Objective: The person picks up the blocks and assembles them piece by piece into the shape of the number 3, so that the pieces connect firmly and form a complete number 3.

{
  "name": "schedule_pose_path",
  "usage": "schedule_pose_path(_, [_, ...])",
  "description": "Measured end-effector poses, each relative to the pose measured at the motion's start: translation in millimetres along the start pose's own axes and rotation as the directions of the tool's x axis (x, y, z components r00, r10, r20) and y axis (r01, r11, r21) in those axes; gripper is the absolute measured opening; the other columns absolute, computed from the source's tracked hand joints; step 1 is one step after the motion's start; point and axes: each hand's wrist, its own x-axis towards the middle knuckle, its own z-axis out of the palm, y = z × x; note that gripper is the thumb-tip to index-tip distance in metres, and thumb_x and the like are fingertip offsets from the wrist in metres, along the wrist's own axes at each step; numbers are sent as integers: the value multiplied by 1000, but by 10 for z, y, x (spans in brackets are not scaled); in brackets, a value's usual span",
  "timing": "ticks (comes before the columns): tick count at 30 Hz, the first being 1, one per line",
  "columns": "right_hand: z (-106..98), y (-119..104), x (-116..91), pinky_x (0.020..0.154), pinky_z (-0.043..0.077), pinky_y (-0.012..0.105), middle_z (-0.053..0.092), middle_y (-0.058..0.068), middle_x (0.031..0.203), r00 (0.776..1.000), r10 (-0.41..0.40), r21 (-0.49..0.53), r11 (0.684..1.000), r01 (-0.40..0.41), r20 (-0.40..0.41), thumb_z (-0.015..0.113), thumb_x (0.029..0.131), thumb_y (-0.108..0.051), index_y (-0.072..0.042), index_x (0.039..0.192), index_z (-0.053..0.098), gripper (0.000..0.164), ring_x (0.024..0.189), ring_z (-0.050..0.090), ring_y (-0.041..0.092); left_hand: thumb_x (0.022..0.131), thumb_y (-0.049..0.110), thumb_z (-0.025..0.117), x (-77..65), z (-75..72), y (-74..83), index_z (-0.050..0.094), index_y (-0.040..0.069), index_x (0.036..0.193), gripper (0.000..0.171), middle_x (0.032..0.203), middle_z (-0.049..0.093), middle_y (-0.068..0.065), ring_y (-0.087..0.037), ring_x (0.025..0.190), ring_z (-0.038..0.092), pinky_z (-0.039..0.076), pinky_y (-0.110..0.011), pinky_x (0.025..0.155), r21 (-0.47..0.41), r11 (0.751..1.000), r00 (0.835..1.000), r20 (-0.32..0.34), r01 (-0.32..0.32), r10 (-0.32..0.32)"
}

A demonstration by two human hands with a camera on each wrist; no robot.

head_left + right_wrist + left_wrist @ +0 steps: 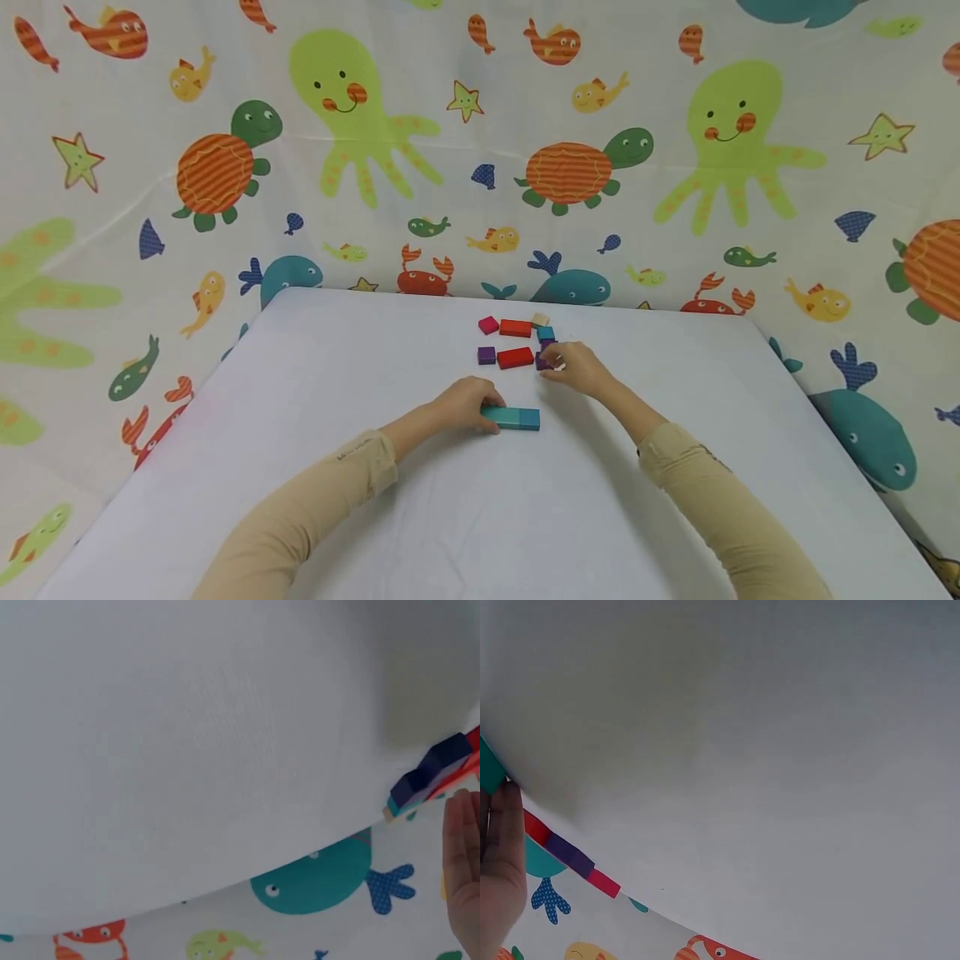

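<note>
In the head view my left hand (467,404) grips the left end of a teal block (502,417), thumb on the near side and fingers on the far side. A blue cube (529,419) sits flush against that block's right end. The left wrist view shows the teal block (489,771) at the fingertips. My right hand (579,368) hovers beside the purple cubes (541,362), thumb and fingers apart and partly covering them. In the right wrist view its fingers (459,840) look straight, below the dark purple cubes (448,751).
Two red blocks (515,358), a purple cube (487,356), a pink cube (488,325), a small blue cube (546,333) and a tan cube (540,319) form a loose ring. The white table (375,350) meets a sea-animal curtain (465,150) at its back edge.
</note>
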Motion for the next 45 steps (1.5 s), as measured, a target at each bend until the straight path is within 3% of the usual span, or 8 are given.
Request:
schedule_pose_path(10, [-55, 116, 386, 88, 52, 40, 67, 19, 102, 988, 86, -133, 986, -103, -131, 66, 87, -7, 4, 106, 64, 22, 94, 61, 30, 78, 23, 78, 13, 9, 51, 70, 8, 110, 37, 100, 69, -2, -11, 85, 56, 49, -23, 79, 51, 999, 1000, 1, -15, 15])
schedule_pose_path(15, [1, 137, 565, 90, 51, 39, 65, 20, 108, 978, 150, -138, 976, -171, -147, 63, 90, -10, 4, 111, 62, 25, 96, 60, 30, 77, 24, 78, -28, 14, 19, 70, 8, 110, 37, 102, 70, -2, -12, 88, 58, 49, -24, 81, 69, 998, 1000, -8, -7, 8])
schedule_pose_path(21, [-16, 164, 668, 94, 49, 42, 64, 22, 111, 973, 148, -164, 970, -178, -178, 59, 91, -4, 5, 113, 61, 24, 102, 59, 33, 77, 23, 78, -42, 6, 9, 70, 7, 109, 37, 103, 71, -3, -13, 91, 60, 50, -26, 84, 85, 996, 1000, -23, -15, 17])
schedule_pose_path(29, [-61, 397, 682, 97, 46, 44, 61, 24, 116, 969, 214, -113, 967, -228, -124, 55, 91, 1, 5, 119, 57, 28, 108, 57, 36, 77, 23, 79, -32, 32, 37, 70, 8, 109, 37, 100, 70, -3, -12, 88, 59, 50, -24, 81, 89, 996, 1000, -6, -9, 10])
schedule_pose_path(36, [-85, 455, 677, 97, 46, 44, 60, 26, 116, 980, 186, -82, 978, -191, -65, 53, 91, 3, 6, 121, 57, 30, 109, 56, 37, 77, 23, 79, -16, 23, 40, 71, 8, 109, 36, 100, 71, -2, -10, 86, 59, 50, -22, 81, 93, 996, 1000, -3, -15, 16])
schedule_pose_path(45, [-93, 483, 729, 98, 46, 45, 60, 26, 115, 987, 157, -135, 979, -153, 21, 54, 91, 3, 4, 122, 58, 32, 107, 56, 37, 76, 24, 80, -21, 32, 51, 70, 7, 111, 40, 102, 71, -3, -12, 89, 60, 50, -23, 81, 89, 996, 1000, -1, -4, 4])
